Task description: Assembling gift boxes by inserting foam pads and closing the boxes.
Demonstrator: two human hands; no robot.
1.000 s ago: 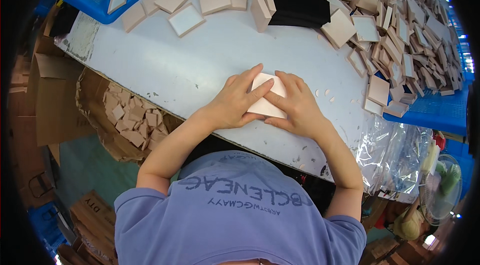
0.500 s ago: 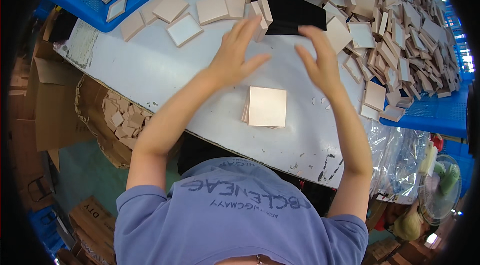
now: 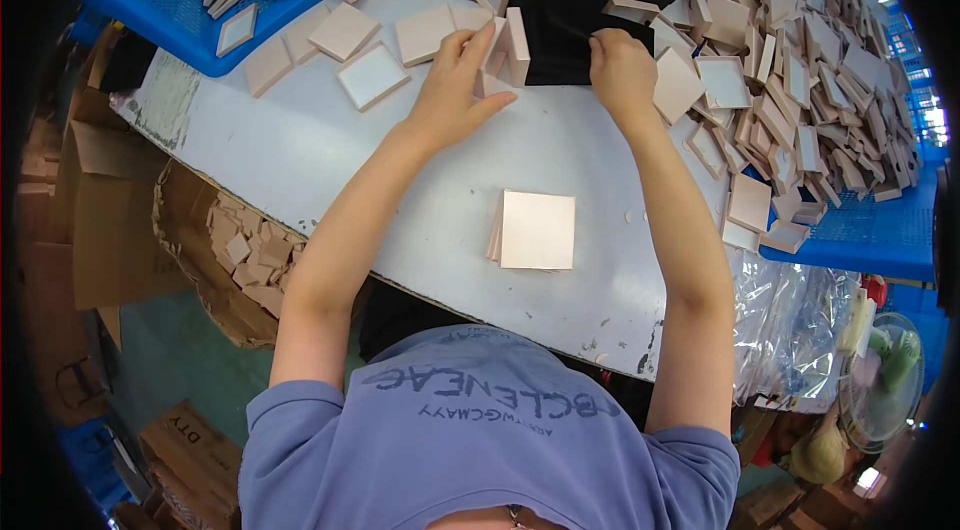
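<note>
Near the far edge of the table, my left hand [image 3: 447,95] has its fingers stretched and its thumb apart. Its fingertips reach the side of several small pale-pink box halves [image 3: 516,48] standing on edge; I cannot tell whether they touch. My right hand [image 3: 624,80] is at the border of a black cloth [image 3: 560,0], with its fingers curled together. Whatever those fingers hold, if anything, is hidden. Closer to me, a short stack of square pale-pink boxes [image 3: 537,231] sits on the white table, its layers slightly askew.
Loose box halves [image 3: 373,76] lie left of my left hand. A blue crate [image 3: 160,20] heaped with more stands far left, and a large pile [image 3: 780,60] fills the right side. Clear plastic bags [image 3: 790,320] and a fan [image 3: 880,380] are at right; a carton [image 3: 215,270] of pieces stands below left.
My left hand has shifted slightly toward the upright box halves. My right hand's fingers, spread before, have curled together beside the black cloth. The stack appears slightly lower in the picture.
</note>
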